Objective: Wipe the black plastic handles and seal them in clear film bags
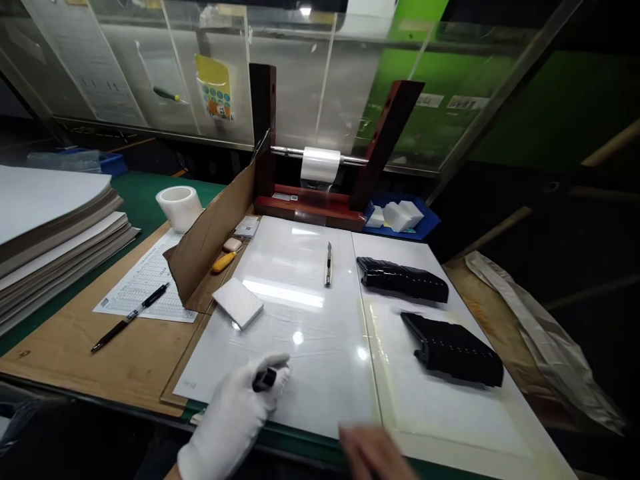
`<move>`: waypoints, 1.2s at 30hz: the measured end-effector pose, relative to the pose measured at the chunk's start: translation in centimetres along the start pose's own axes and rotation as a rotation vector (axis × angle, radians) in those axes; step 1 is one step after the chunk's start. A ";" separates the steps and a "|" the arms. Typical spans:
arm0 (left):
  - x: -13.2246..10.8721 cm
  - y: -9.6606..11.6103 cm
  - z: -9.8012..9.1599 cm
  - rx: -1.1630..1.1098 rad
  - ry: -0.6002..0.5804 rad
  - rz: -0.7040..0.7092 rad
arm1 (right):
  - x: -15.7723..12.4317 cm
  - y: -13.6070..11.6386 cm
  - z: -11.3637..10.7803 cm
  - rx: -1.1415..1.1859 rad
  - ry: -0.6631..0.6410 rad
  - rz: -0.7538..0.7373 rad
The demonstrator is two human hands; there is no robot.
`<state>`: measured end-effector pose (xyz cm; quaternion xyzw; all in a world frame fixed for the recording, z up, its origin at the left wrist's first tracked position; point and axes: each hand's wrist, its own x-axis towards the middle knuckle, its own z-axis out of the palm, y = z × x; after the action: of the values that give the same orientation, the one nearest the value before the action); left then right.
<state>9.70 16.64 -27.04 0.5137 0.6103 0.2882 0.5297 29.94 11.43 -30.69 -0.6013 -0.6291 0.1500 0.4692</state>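
Observation:
My left hand [240, 407], in a white glove, rests at the near edge of the glossy white board [300, 313] with its fingers closed round a small black cylindrical object [265, 379], perhaps a marker. My right hand [373, 453], bare and blurred by motion, shows only partly at the bottom edge; its fingers are not clear. A white foam block [238, 303] lies on the board ahead of the left hand. Further off lies a metal utility knife [328, 264]. Two stacks of black trays [403, 279] [453, 348] sit on the right.
A wooden stand holds a roll of clear film [320, 164] at the back. A cardboard flap [215, 230] stands at the left, near a tape roll [179, 205], a yellow cutter [223, 261], a pen [130, 316] on a form, and stacked sheets [50, 227]. A blue bin [400, 219] holds white blocks.

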 end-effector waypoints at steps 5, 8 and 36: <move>1.8 -2.4 -5.0 0.090 0.228 0.094 | 17.6 0.6 7.0 -0.186 -0.225 -0.221; 1.4 -3.5 -6.7 0.059 0.287 -0.054 | 26.5 2.8 12.2 -0.314 -0.314 -0.204; 3.7 -0.6 -2.3 0.232 -0.028 0.305 | -0.6 -6.6 3.8 -0.083 -0.489 -0.224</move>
<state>7.70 20.34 -28.29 0.6619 0.5470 0.2857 0.4256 22.87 10.80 -27.95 -0.4927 -0.7920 0.2118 0.2918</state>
